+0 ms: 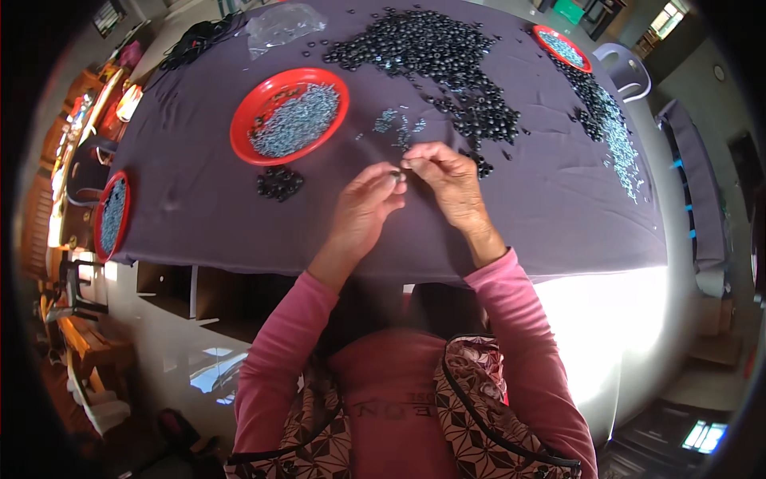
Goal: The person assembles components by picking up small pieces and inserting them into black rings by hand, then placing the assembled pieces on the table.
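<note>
My left hand (369,199) is closed in a pinch around a small dark round piece (396,176), mostly covered by the fingertips. Close beside it, my right hand (449,177) pinches too, its thumb and index finger together; whatever sits between them is too small to make out. Just beyond the hands lies a loose scatter of small silver screws (388,121). A red plate (236,128) to the left holds many more silver screws (297,124) and a few brownish bits. In front of that plate is a little cluster of black round pieces (279,184).
A large heap of black round pieces (423,48) spreads over the purple tablecloth (550,207). More red plates stand at the left edge (101,231) and far right (539,33). Spilled screws (620,148) lie at right. A clear plastic bag (285,27) rests at the back.
</note>
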{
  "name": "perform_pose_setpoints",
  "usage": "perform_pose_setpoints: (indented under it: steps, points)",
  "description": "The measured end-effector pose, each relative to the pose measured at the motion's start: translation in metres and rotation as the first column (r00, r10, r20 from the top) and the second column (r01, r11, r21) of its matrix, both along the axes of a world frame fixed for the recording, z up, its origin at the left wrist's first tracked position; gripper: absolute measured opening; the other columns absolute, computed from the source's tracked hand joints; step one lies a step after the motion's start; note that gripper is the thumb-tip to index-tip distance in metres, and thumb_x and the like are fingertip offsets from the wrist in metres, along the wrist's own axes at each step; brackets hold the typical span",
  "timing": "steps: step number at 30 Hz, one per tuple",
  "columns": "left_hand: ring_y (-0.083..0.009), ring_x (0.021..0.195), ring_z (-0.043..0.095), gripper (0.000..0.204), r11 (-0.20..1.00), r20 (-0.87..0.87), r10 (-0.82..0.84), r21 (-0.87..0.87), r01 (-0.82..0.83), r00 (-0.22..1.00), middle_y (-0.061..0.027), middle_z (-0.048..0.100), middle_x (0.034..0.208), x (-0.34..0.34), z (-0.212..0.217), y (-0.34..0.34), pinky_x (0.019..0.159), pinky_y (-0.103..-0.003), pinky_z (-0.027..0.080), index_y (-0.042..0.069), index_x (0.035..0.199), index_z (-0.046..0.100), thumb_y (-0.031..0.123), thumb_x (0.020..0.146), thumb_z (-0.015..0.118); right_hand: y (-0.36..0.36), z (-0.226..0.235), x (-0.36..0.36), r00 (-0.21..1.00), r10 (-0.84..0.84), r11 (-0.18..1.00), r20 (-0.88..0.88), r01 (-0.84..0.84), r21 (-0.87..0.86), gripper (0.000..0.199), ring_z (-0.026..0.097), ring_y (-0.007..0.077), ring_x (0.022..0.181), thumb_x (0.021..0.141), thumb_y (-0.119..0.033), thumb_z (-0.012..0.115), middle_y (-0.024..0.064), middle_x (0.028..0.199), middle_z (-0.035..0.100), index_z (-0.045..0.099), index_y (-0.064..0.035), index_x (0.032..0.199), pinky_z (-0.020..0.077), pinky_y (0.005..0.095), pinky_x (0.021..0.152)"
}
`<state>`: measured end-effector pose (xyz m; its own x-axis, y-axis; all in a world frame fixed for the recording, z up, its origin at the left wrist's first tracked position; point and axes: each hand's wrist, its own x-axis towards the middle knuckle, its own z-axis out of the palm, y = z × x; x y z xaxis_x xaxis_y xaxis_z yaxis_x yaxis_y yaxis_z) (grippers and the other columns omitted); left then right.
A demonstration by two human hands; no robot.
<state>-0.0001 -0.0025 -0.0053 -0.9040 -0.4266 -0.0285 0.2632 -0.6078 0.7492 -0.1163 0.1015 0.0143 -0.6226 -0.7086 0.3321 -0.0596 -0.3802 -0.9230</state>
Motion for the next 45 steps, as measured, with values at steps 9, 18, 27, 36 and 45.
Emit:
perform_pose_setpoints:
  steps: [9,18,27,36,45]
  points:
    - [-0.0127,0.084,0.058,0.013,0.999,-0.027,-0.006,0.033,0.007,1.000,-0.0031,0.060,0.094,0.003,-0.003,0.002,0.072,-0.028,0.048,0.005,0.102,0.059,0.008,0.090,0.054,-0.007,-0.001,0.021,0.824,-0.193,0.959,-0.533,0.272,0.073,0.012,0.060,0.0216,0.074,0.079,0.003,0.061,0.0098,0.082,0.061,0.062,-0.0033,0.089,0.0491,0.0288,0.066]
    - [-0.0132,0.076,0.058,0.008,0.921,0.023,0.309,0.240,-0.306,0.951,-0.0022,0.060,0.083,-0.076,-0.013,-0.015,0.070,-0.030,0.049,0.007,0.091,0.060,0.002,0.085,0.060,-0.032,-0.019,-0.032,0.732,-0.450,0.863,-0.512,0.503,-0.040,0.008,0.061,0.0163,0.075,0.086,-0.003,0.058,0.0074,0.091,0.065,0.061,-0.0004,0.093,0.0508,0.0284,0.068]
    - [-0.0124,0.082,0.055,0.009,0.997,-0.116,0.071,-0.027,-0.074,0.991,-0.0012,0.059,0.090,0.001,0.015,-0.055,0.076,-0.027,0.045,0.008,0.098,0.060,0.009,0.091,0.055,0.111,0.053,0.013,0.884,0.456,0.767,0.101,-0.448,0.460,0.011,0.060,0.0117,0.064,0.089,-0.004,0.056,0.0077,0.080,0.063,0.064,0.0032,0.093,0.0510,0.0223,0.059]
    - [-0.0137,0.081,0.056,0.010,0.995,-0.173,0.095,-0.025,-0.101,0.980,-0.0027,0.059,0.090,0.049,0.033,-0.052,0.071,-0.027,0.046,0.008,0.097,0.061,0.007,0.091,0.054,0.104,-0.069,0.113,0.455,0.606,0.567,-0.652,0.327,0.755,0.033,0.051,0.0328,0.112,0.088,-0.005,0.048,0.0182,0.124,0.048,0.050,-0.0056,0.121,0.0453,0.0405,0.093]
    - [-0.0131,0.079,0.055,0.010,0.995,-0.134,0.097,-0.014,-0.099,0.986,-0.0042,0.058,0.090,0.070,0.039,-0.047,0.067,-0.026,0.046,0.005,0.098,0.061,0.006,0.091,0.053,0.021,-0.017,0.103,0.587,0.808,-0.104,-0.041,0.210,0.972,0.037,0.056,0.0303,0.105,0.087,-0.027,0.047,0.0139,0.112,0.060,0.057,-0.0056,0.115,0.0435,0.0429,0.090]
